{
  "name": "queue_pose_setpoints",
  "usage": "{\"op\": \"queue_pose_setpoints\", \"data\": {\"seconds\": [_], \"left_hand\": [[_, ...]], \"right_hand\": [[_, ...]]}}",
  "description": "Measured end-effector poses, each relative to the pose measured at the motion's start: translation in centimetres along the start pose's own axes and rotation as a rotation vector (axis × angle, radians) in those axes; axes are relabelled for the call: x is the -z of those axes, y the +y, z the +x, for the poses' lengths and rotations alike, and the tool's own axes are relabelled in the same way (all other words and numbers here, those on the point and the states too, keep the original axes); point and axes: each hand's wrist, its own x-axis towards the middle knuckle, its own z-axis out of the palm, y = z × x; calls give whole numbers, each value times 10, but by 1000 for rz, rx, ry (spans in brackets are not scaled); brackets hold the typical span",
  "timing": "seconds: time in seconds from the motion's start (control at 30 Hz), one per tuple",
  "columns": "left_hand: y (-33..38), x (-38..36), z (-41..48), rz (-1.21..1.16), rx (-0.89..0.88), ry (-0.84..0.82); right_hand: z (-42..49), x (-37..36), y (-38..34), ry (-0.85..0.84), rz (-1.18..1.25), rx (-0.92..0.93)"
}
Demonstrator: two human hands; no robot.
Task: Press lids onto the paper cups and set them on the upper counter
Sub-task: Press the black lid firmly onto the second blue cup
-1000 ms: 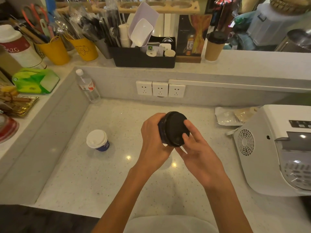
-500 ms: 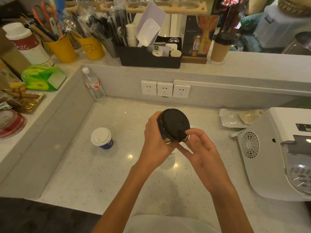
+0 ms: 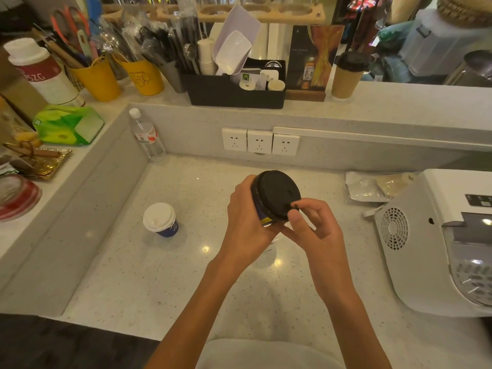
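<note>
A speckled lower counter [image 3: 165,275] held a white-lidded cup [image 3: 160,219] at centre left, a bottle [image 3: 146,134] in the corner, a pouch [image 3: 372,185] and a white machine [image 3: 436,235] at right.

We see: lidded cup [image 3: 160,220] on lower counter [image 3: 165,275], left part | held cup [image 3: 271,199] above ctr, btwn our hands | machine [image 3: 436,243] at right edge | bottle [image 3: 146,135] back-left corner | 3rd cup [image 3: 346,75] on upper counter [image 3: 399,105].
</note>
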Motion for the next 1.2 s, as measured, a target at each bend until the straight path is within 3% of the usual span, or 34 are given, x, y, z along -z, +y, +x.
{"op": "queue_pose_setpoints", "data": {"seconds": [0.2,0.37,0.5,0.6,0.77,1.03,1.1,1.2], "left_hand": [[3,-3,-2,126,2,24],[13,-4,-7,215,15,28],[11,-4,-11,240,96,19],[12,-1,-15,286,198,-73],[14,-2,-21,178,265,-16],[18,3,-6,148,328,-4],[12,3,-5,140,359,9],[-1,1,-7,98,278,78]], "right_hand": [[-4,-4,-3,53,34,18],[-7,-14,-4,153,-138,63],[-4,-12,-4,189,-501,105],[0,-9,-4,108,-749,198],[18,-13,-7,130,-653,486],[32,-25,-8,167,-662,534],[33,-27,-1,116,-619,468],[35,-27,4,-16,-210,142]]}}
